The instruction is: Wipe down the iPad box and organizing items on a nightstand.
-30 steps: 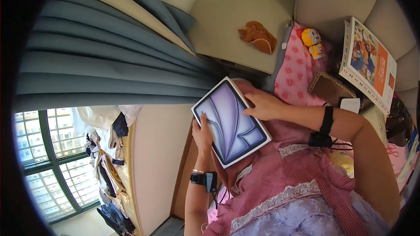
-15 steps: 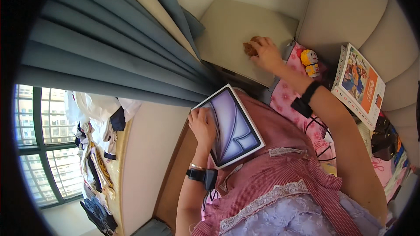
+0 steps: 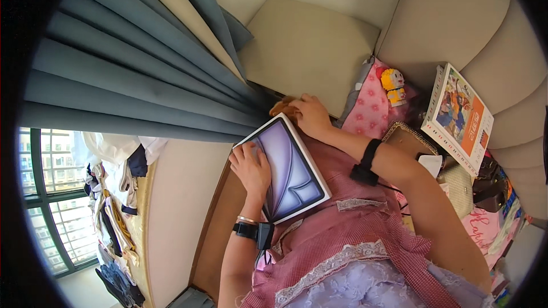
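A flat white tablet box [image 3: 294, 174] with a purple tablet pictured on its face rests tilted over my lap. My left hand [image 3: 251, 168] is closed on the box's left side, its fingers lying over the picture. Just beyond the box's top corner, my right hand [image 3: 311, 117] is closed over a crumpled brown cloth [image 3: 282, 107]. Part of the cloth is hidden under the fingers and behind the box corner. Black straps circle both my wrists. A red checked apron [image 3: 348, 225] with lace trim covers my lap.
A beige bedside cabinet [image 3: 308, 45] stands ahead, beside a blue-grey curtain [image 3: 125, 80]. To the right are a yellow toy figure [image 3: 394, 86], a boxed book-like package [image 3: 459, 120], a woven bag [image 3: 456, 185] and a padded headboard [image 3: 456, 11]. Clothes [image 3: 117, 211] hang near the window.
My right hand has drawn the brown cloth off the cabinet top, toward me and left, to the box's top corner. My left hand stays on the box.
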A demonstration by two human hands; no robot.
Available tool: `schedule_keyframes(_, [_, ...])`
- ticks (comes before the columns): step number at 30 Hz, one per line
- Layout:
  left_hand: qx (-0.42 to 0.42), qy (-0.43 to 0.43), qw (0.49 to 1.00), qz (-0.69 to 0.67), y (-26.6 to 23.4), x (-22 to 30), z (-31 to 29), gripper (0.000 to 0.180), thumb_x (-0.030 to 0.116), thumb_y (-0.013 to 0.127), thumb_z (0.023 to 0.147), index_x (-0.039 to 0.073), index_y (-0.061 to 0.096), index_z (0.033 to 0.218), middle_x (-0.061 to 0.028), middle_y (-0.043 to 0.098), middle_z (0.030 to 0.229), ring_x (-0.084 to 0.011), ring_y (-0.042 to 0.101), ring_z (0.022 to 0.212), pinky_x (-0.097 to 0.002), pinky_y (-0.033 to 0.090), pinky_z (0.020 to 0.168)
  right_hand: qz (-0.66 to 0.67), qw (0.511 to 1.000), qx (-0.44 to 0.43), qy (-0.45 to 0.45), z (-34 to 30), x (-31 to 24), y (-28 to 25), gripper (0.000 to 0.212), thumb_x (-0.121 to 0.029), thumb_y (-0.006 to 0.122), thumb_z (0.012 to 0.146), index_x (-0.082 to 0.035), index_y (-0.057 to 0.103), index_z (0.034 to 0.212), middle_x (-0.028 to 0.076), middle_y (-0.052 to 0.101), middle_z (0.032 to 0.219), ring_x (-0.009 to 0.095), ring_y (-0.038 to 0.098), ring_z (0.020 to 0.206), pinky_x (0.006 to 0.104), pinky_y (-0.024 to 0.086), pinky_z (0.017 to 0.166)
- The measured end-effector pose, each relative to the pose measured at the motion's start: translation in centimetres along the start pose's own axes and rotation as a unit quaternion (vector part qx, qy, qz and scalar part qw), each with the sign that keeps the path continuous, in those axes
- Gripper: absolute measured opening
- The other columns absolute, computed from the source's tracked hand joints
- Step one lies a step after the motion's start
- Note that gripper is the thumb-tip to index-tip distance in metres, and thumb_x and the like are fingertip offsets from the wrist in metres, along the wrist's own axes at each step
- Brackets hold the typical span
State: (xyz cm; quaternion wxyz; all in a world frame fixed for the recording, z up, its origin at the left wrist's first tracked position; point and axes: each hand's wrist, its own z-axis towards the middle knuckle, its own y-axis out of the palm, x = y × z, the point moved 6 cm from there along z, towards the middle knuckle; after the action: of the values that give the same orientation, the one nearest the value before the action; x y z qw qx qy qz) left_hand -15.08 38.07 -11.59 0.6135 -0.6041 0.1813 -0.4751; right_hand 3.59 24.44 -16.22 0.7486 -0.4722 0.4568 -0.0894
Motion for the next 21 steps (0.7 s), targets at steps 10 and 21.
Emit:
schedule_keyframes(10, [-0.007, -0.003, 1.0, 0.004, -0.2, 0.6, 0.8, 0.023, 0.019, 0.06, 0.09, 0.007, 0.059, 0.109, -0.0146, 0.054, 0.116, -0.0371, 0.048, 0.112, -0.0495, 0.037, 0.093, -0.167, 0.973, 0.146, 0.067, 10.8, 15.2, -12.7, 0.037, -0.01, 0.067, 0.079, -0.016, 0.069, 0.116, 0.017, 0.061, 0.115, 0.04, 0.058, 0.111, 0.0482, 0.052, 0.093])
schedule_keyframes(21, [-0.003, -0.017, 1.0, -0.01, -0.2, -0.5, 0.8, 0.024, 0.017, 0.06, 0.089, 0.007, 0.059, 0.11, -0.0155, 0.053, 0.12, -0.0373, 0.046, 0.113, -0.0497, 0.037, 0.094, -0.349, 0.929, -0.007, 0.121, 2.7, 12.2, -10.3, 0.048, -0.002, 0.064, 0.081, -0.018, 0.059, 0.126, 0.013, 0.053, 0.129, 0.037, 0.055, 0.118, 0.043, 0.055, 0.091])
